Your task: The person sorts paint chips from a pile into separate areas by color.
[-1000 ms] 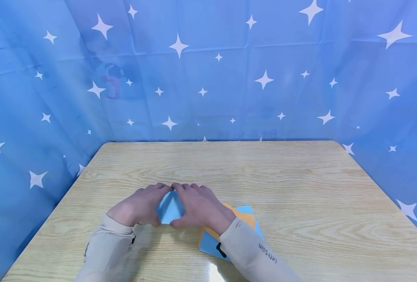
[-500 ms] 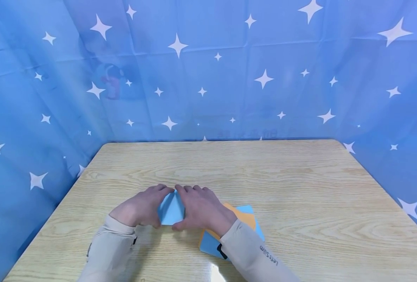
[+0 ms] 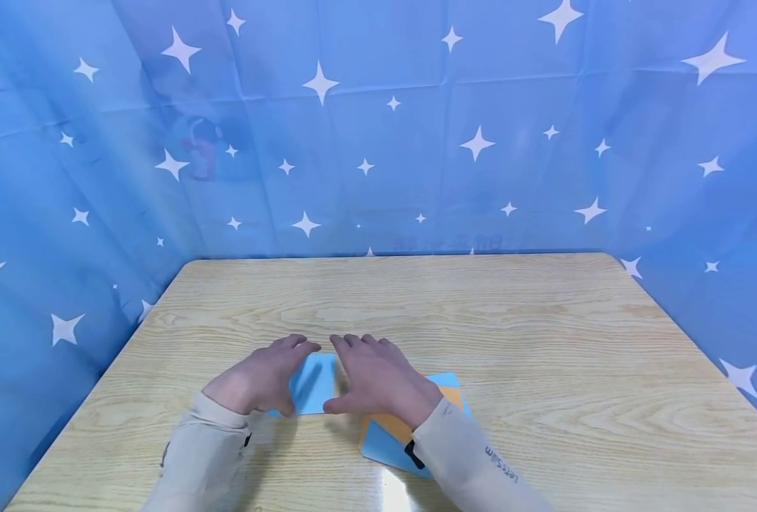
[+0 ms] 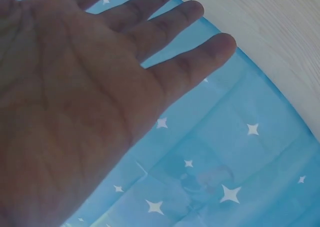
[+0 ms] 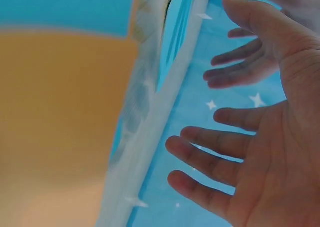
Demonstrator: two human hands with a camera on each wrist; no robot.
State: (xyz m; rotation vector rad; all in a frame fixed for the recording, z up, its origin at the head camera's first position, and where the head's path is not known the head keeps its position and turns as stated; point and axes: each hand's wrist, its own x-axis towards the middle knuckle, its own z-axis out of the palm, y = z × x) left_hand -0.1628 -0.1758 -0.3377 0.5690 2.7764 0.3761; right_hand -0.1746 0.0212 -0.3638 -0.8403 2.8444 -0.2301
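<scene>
Left of middle on the desk, well short of the far edge: blue card, lying between left hand and right hand, a thin orange strip along its right side; hand shadow falls across it.
left hand state: fingers apart and nearly straight, gaps between them plain in the left wrist view, palm bare, nothing gripped. Head view has it over the card's left part; contact with card: can't tell.
right hand state: fingers spread, slightly bent, thumb standing well off them; palm bare, nothing gripped. Thumb tip overlaps the card's near right corner in head view; contact there: can't tell.
hand-to-hand: palms turned toward each other, index fingertips near, small gap between, not touching.
orange-and-blue papers: on the desk, about midway between its left and right edges, right of the card and apart from it; partly hidden by right hand and wrist.
sleeves: pale, both arms; dark lettering on the right one, black band at that cuff.
past the far edge: blue cloth with white stars, also along the left and right edges.
</scene>
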